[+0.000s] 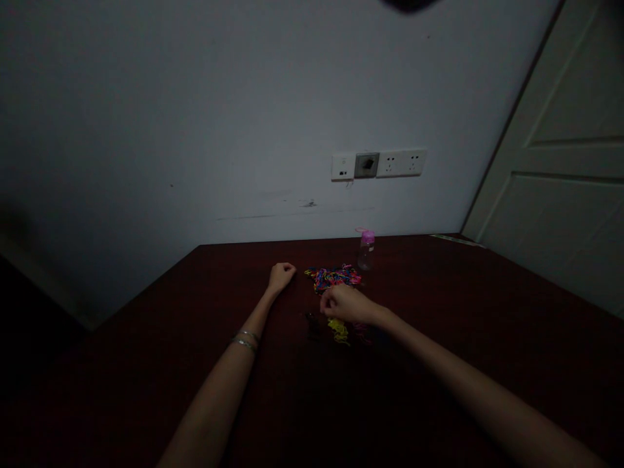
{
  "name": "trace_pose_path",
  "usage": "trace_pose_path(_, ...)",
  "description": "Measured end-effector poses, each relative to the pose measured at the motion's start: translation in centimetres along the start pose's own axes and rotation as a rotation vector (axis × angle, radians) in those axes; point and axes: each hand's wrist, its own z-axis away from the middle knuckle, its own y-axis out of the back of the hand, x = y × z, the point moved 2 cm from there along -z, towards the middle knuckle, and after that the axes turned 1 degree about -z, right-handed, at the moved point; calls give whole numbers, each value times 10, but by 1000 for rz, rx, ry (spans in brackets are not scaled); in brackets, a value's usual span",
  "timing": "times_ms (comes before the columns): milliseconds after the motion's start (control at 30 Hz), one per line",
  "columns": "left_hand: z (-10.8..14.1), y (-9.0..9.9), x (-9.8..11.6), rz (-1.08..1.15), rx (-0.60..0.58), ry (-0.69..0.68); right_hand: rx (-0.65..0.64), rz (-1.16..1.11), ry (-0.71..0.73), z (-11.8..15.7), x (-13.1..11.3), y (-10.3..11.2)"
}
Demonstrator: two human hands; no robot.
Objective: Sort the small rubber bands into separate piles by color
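Forearms [229, 370] stretch from near left and near right over the dark red table [414, 403]. Right hand [348, 303]: fingers curled in, at the multicolored pile's [336, 276] near side; can't tell if pinching a strand. Pile lies toward table's far side, right of left hand [281, 276], loosely curled, contents hidden. Bottle [366, 256] upright, far right of pile. Yellow strands [338, 331] near side of right hand; pink strands [361, 333] right of those.

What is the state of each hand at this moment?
Left hand: loosely closed, nothing visible in it.
Right hand: curled near the yellow strands; whether it holds anything cannot be told.
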Motion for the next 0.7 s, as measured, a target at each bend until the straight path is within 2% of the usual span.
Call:
trace_pose_path(167,0,-1,-1,9,-5,-5,-24,141,56,5,-19,-3)
trace_pose_path(433,-1,-3,0,-24,-22,-36,-19,97,59,6,-12,5)
trace_pose_path(567,1,-5,3,-103,-60,-118,93,46,2,8,4,24)
trace_pose_path(700,7,-4,9,-235,-80,-184,264,-20,-62,14,40,44)
